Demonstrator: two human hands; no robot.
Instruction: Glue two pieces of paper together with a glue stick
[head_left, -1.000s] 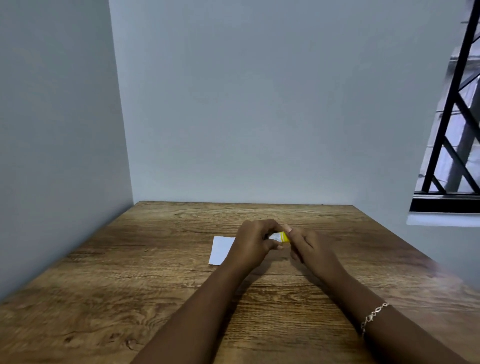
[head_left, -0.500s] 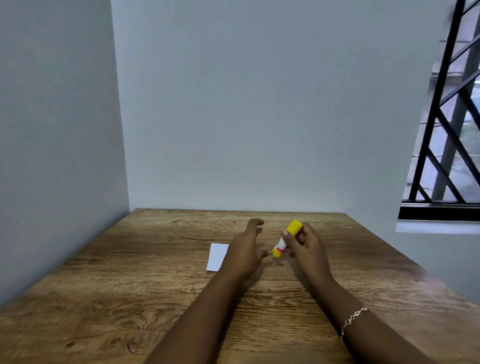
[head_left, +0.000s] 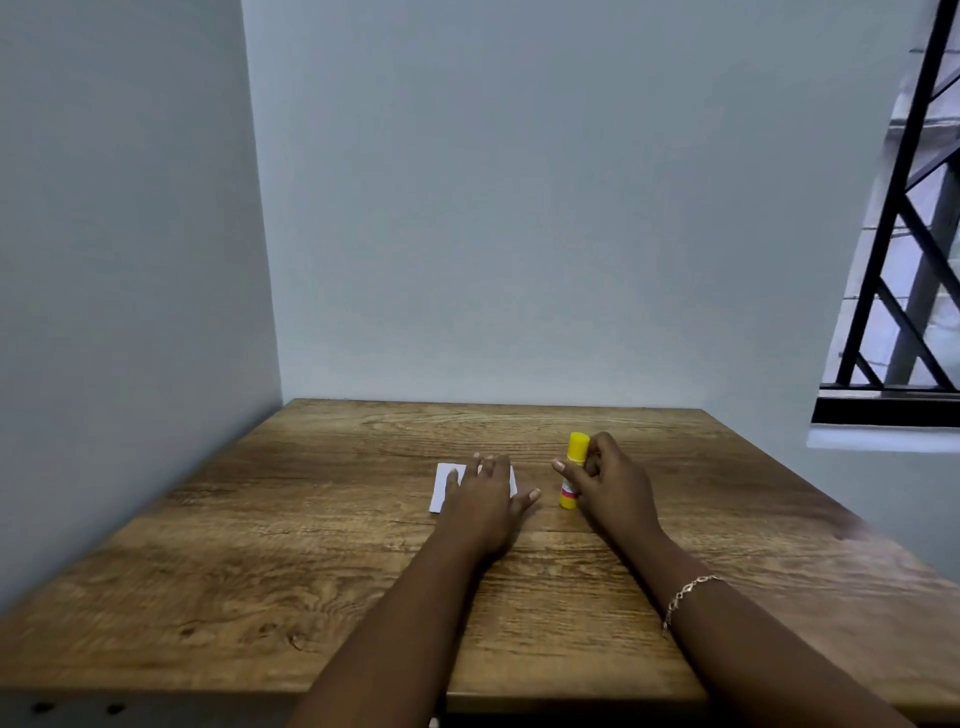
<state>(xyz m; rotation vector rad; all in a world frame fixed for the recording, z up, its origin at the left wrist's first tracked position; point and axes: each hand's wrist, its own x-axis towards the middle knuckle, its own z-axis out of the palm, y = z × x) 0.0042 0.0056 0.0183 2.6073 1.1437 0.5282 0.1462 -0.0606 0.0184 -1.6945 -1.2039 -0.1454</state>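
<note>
Here right hand (head_left: 610, 486) holds cylindrical glue stick (head_left: 573, 470) upright.

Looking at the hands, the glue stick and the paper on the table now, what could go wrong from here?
1. The glue stick stands upright in the right hand; being tall and narrow, it might tip over if released carelessly.
2. The left hand lies flat on the white paper; if it slides, the paper could shift or crease.
3. The yellow cap seems on, so no glue can be applied yet.

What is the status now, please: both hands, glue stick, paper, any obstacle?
Left hand flat on paper. Right hand holds glue stick upright on table, cap on. Nothing in the way.
</note>
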